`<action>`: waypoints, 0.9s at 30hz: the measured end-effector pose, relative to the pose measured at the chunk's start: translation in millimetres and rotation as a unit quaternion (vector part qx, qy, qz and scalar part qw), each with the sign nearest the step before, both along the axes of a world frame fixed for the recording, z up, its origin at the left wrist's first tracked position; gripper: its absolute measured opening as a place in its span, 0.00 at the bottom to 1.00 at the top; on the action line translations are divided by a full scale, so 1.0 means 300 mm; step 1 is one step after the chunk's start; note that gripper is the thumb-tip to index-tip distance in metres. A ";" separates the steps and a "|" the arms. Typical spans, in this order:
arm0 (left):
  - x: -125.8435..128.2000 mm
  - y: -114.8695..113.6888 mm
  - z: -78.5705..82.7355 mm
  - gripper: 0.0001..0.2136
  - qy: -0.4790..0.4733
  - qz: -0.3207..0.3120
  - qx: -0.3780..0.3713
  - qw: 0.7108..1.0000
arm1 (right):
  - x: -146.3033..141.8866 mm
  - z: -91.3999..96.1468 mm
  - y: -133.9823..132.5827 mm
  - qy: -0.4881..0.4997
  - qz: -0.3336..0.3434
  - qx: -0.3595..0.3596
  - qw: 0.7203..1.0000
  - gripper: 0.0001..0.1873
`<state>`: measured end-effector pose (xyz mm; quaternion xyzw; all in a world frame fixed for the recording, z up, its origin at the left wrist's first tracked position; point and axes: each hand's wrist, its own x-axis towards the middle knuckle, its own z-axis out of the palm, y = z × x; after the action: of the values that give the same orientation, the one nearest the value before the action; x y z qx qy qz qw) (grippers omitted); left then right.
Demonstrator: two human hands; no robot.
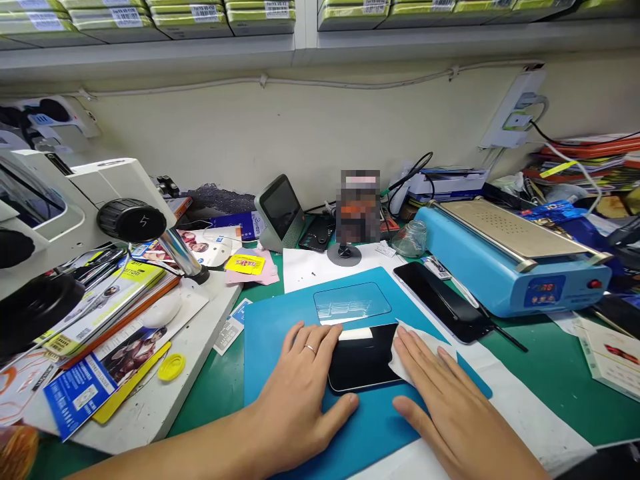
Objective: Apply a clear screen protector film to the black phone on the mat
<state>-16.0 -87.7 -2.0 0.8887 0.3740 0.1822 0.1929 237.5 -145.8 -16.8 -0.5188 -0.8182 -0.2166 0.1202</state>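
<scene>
A black phone (363, 360) lies face up on a blue mat (280, 313) in front of me. My left hand (295, 393) rests flat on the mat with fingers spread, steadying the phone's left edge; a ring shows on one finger. My right hand (445, 407) lies flat with fingers stretched, pressing a white wipe (417, 343) onto the phone's right end. A clear screen protector (351, 301) lies on the mat just behind the phone.
A second black phone (443, 301) lies to the right beside a blue heating machine (510, 267). A white microscope (75, 207) and piles of packets fill the left. A small grey screen (280, 210), a glass jar (413, 239) and a wall stand behind.
</scene>
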 end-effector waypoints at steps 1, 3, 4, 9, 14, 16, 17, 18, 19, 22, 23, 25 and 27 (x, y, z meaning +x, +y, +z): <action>0.000 0.001 0.000 0.33 0.000 0.001 -0.001 1.000 | 0.001 -0.005 -0.014 -0.003 0.001 0.005 1.000 0.44; 0.000 0.002 -0.001 0.34 0.000 0.001 -0.002 1.000 | 0.005 -0.015 -0.033 -0.003 0.004 0.009 1.000 0.46; 0.001 0.002 -0.001 0.34 0.000 0.001 -0.002 1.000 | 0.007 -0.019 -0.036 -0.002 0.005 0.007 1.000 0.47; 0.004 -0.001 0.001 0.33 -0.001 0.000 0.004 1.000 | -0.004 -0.025 0.014 0.049 -0.030 -0.074 0.996 0.44; 0.006 0.001 -0.008 0.33 -0.017 -0.001 0.011 1.000 | -0.093 0.007 0.071 0.099 -0.077 -0.212 0.969 0.44; 0.006 0.003 -0.016 0.34 -0.018 -0.005 0.012 1.000 | -0.142 0.025 0.077 0.112 -0.066 -0.249 0.960 0.45; 0.005 0.003 -0.021 0.36 -0.019 -0.006 0.010 1.000 | -0.165 0.033 0.077 0.120 -0.054 -0.265 0.955 0.45; 0.004 0.003 -0.025 0.38 -0.020 -0.008 0.010 1.000 | -0.186 0.041 0.076 0.128 -0.041 -0.278 0.951 0.45; 0.004 0.003 -0.028 0.40 -0.023 -0.007 0.009 1.000 | -0.205 0.048 0.074 0.136 -0.026 -0.291 0.947 0.45; 0.001 0.002 -0.033 0.43 -0.046 0.007 0.006 0.999 | -0.247 0.065 0.069 0.156 0.020 -0.320 0.934 0.46; 0.001 0.002 -0.033 0.44 -0.054 0.008 0.005 0.999 | -0.256 0.070 0.068 0.163 0.033 -0.326 0.931 0.47; 0.001 0.001 -0.034 0.45 -0.064 0.003 0.004 0.998 | -0.265 0.079 0.068 0.179 0.050 -0.331 0.925 0.49; 0.000 -0.001 -0.034 0.46 -0.066 -0.004 0.001 0.998 | -0.264 0.084 0.069 0.195 0.066 -0.330 0.921 0.50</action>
<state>-15.9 -88.0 -12.2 0.8764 0.3567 0.2403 0.2167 158.3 -125.0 8.5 -0.5054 -0.8364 0.1794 0.1131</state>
